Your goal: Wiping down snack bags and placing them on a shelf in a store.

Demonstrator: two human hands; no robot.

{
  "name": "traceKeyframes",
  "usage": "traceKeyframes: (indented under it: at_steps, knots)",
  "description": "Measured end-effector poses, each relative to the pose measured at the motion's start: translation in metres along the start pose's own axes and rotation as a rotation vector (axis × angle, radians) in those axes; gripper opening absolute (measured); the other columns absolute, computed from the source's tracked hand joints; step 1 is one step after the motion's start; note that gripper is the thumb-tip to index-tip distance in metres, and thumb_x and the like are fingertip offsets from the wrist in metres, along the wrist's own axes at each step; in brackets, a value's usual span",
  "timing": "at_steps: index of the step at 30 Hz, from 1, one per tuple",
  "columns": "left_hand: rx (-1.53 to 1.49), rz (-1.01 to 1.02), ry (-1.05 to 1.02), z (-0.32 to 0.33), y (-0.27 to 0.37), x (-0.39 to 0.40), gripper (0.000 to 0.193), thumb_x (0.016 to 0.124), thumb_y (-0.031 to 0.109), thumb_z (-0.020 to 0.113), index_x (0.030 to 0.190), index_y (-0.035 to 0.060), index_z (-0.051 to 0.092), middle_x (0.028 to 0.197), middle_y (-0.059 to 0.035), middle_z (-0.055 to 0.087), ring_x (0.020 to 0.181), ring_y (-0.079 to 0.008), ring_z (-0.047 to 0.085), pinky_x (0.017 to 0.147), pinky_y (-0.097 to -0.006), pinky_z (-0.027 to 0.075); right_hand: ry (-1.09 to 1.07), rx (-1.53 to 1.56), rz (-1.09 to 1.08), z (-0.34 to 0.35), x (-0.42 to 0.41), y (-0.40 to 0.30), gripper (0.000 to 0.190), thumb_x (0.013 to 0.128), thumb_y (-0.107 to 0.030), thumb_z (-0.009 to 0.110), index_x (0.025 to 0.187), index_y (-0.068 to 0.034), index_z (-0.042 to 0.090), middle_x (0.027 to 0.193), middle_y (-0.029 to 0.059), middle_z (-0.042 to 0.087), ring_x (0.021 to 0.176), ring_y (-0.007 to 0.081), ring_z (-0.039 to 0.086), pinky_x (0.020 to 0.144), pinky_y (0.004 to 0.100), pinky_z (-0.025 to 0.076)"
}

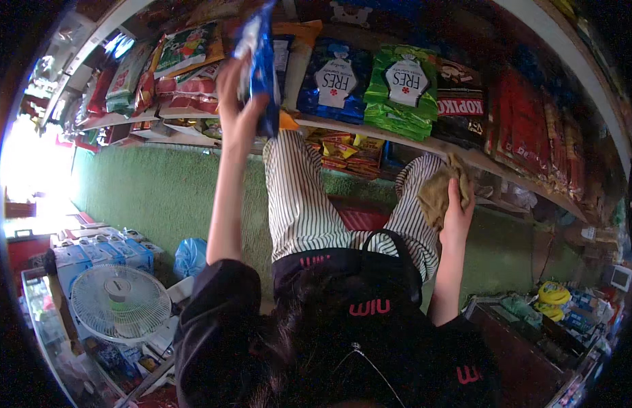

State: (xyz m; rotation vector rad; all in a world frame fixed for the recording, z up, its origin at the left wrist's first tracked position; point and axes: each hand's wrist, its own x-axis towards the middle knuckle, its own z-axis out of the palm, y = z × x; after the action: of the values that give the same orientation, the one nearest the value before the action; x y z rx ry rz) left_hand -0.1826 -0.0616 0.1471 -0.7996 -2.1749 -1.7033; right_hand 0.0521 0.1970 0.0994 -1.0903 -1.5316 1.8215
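My left hand (235, 102) is raised at the shelf and grips a blue plastic packet (262, 71), which is tilted nearly edge-on to me. Right beside it on the wooden shelf (346, 126) lies a stack of dark blue candy bags (332, 81). A stack of green candy bags (401, 92) adjoins these, followed by dark brown and red coffee candy bags (459, 102). Over my striped right trouser leg, my right hand (457, 211) holds a crumpled olive-brown cloth (438, 199), with the thumb pressed on it.
Yellow and red snack packets (349, 153) fill a lower shelf between my knees. Red packets (530, 120) line the shelf's right end. Behind me on the left are a white fan (120, 303), a blue plastic bag (190, 256) and a glass counter. Green carpet (158, 188) covers the floor.
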Motion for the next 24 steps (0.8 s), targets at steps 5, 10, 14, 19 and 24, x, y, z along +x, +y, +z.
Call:
traceKeyframes:
  at_steps: [5, 10, 14, 19, 24]
  knots:
    - [0.924, 0.011, 0.031, -0.001, -0.043, 0.054, 0.067, 0.057, 0.049, 0.057, 0.116, 0.0245, 0.037, 0.124, -0.0180, 0.022, 0.108, -0.0423, 0.025, 0.082, -0.0563, 0.023, 0.069, 0.025, 0.076, -0.020, -0.018, -0.005, 0.066, 0.072, -0.029, 0.058, 0.121, -0.003, 0.022, 0.117, 0.0105, 0.035, 0.106, 0.0194, 0.037, 0.086, 0.0294, 0.033]
    - [1.131, 0.019, -0.017, 0.039, -0.051, 0.043, 0.067, 0.059, 0.044, 0.057, 0.115, 0.0132, 0.038, 0.122, -0.0192, 0.025, 0.111, -0.0404, 0.021, 0.082, -0.0591, 0.017, 0.150, 0.181, 0.133, -0.040, -0.015, 0.007, 0.075, 0.070, -0.031, 0.060, 0.124, -0.004, 0.015, 0.120, 0.0138, 0.030, 0.109, 0.0242, 0.033, 0.084, 0.0347, 0.036]
    - [0.784, 0.158, -0.189, 0.081, -0.020, 0.015, 0.055, 0.055, 0.022, 0.063, 0.105, 0.0074, 0.044, 0.108, -0.0151, 0.040, 0.105, -0.0319, 0.033, 0.084, -0.0423, 0.028, 0.206, 0.189, 0.181, -0.040, -0.017, 0.003, 0.077, 0.069, -0.032, 0.060, 0.124, -0.006, 0.013, 0.122, 0.0127, 0.027, 0.110, 0.0248, 0.031, 0.086, 0.0360, 0.034]
    - [0.817, 0.430, -0.364, 0.101, -0.034, -0.008, 0.045, 0.055, 0.013, 0.063, 0.098, 0.0079, 0.050, 0.103, -0.0128, 0.044, 0.098, -0.0266, 0.041, 0.081, -0.0363, 0.034, 0.304, 0.144, 0.130, -0.034, -0.016, 0.007, 0.056, 0.073, -0.026, 0.056, 0.117, -0.004, 0.030, 0.113, 0.0104, 0.039, 0.100, 0.0221, 0.043, 0.080, 0.0326, 0.040]
    - [0.604, 0.313, -0.475, 0.095, -0.036, 0.016, 0.013, 0.066, 0.013, 0.054, 0.077, 0.0067, 0.056, 0.077, -0.0104, 0.057, 0.074, -0.0255, 0.053, 0.064, -0.0346, 0.042, 0.267, 0.219, 0.082, -0.035, -0.020, 0.012, 0.053, 0.074, -0.024, 0.055, 0.116, -0.003, 0.030, 0.112, 0.0105, 0.039, 0.099, 0.0215, 0.044, 0.079, 0.0320, 0.042]
